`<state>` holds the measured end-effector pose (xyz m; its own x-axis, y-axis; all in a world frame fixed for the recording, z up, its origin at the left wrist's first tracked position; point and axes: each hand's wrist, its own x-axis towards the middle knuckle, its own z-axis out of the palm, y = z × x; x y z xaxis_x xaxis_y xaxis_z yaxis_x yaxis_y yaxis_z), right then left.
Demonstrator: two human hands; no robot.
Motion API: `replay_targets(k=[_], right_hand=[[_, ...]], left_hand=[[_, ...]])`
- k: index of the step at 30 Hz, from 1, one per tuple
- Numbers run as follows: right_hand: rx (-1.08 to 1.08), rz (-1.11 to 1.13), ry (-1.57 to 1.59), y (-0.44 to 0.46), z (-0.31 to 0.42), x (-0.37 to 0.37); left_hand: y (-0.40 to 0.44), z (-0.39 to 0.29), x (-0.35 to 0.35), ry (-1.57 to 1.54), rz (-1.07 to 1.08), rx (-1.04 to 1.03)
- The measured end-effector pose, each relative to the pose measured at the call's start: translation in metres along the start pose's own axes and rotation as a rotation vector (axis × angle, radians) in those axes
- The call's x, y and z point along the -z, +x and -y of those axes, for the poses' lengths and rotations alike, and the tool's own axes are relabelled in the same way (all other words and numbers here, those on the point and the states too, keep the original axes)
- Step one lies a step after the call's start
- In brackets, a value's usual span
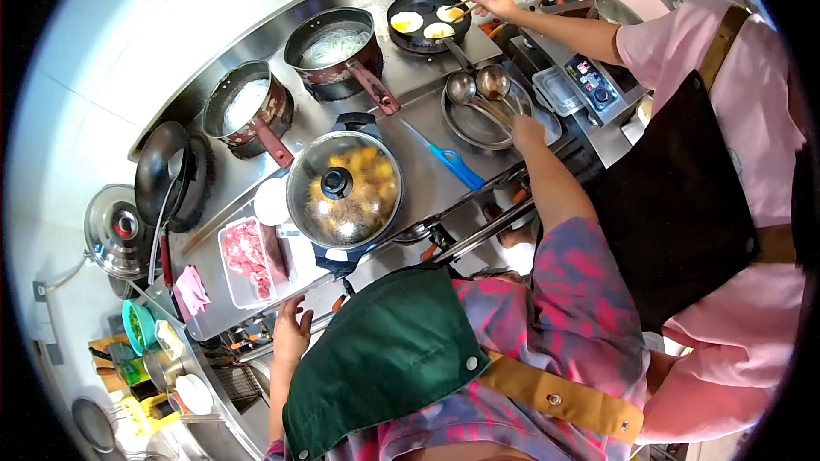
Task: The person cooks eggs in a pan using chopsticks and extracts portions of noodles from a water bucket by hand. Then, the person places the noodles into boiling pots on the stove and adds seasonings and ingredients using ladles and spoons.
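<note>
1. I count two hands on the wearer; the right hand (528,131) is closed on the handle end of the ladles (493,83), though I can't tell whether it grips one handle or both.
2. There are two ladles, bowls at the far side of one round metal tray (465,126), on the right of the steel counter.
3. The left hand (293,330) is empty, its fingers apart, at the near edge beside one clear tub (275,260) of raw meat.
4. Left of that tub lies one pink cloth (193,290).
5. One glass-lidded pot (345,190) stands mid-counter, chunks of yellow food showing through; one blue-handled tool (457,168) lies between it and the tray.
6. Two red-handled saucepans (367,58) sit beyond, pale contents in each, with one wok (154,175) farther left.
7. One frying pan (427,2) at the far right holds three eggs (439,31).
8. One co-worker, in pink sleeves, reaches a hand (491,2) over them, holding chopsticks (462,10).
</note>
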<state>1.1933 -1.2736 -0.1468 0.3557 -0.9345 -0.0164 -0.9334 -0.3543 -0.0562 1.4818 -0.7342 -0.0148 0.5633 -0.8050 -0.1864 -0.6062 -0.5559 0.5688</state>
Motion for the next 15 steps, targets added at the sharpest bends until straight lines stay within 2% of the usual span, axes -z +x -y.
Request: replay_targets(k=[4, 5, 6, 7, 8, 10, 11, 12, 13, 14, 15], right_hand=[[-0.046, 0.006, 0.141, -0.016, 0.008, 0.036], [-0.135, 0.134, 0.395, -0.024, 0.008, 0.047], [-0.221, 0.266, 0.648, -0.034, 0.009, 0.057], [-0.205, 0.349, 0.934, -0.051, 0.013, 0.065], [-0.187, 0.432, 1.222, -0.073, 0.021, 0.073], [0.013, 0.532, 1.382, -0.111, 0.063, 0.108], [0.123, 0.644, 1.431, -0.128, 0.093, 0.127], [0.206, 0.762, 1.335, -0.148, 0.124, 0.156], [0.437, 0.876, 1.43, -0.155, 0.146, 0.14], [0.604, 0.786, 1.266, -0.17, 0.173, 0.159], [0.74, 0.85, 1.479, -0.179, 0.186, 0.148]], left_hand=[[0.006, -0.001, -0.002, 0.011, -0.065, -0.049], [0.009, -0.005, -0.002, 0.009, -0.071, -0.048], [0.014, -0.013, -0.002, -0.171, -0.077, 0.024], [0.019, -0.022, -0.002, -0.35, -0.082, 0.095], [0.027, -0.035, -0.003, -0.499, -0.052, 0.082], [0.051, -0.067, -0.003, -0.706, 0.152, -0.132], [0.064, -0.091, -0.002, -0.79, 0.318, -0.1], [0.079, -0.106, -0.011, -0.805, 0.378, -0.199], [0.088, -0.13, -0.014, -0.956, 0.415, -0.171], [0.1, -0.144, -0.02, -1.171, 0.48, -0.021], [0.11, -0.157, -0.025, -1.457, 0.444, 0.071]])
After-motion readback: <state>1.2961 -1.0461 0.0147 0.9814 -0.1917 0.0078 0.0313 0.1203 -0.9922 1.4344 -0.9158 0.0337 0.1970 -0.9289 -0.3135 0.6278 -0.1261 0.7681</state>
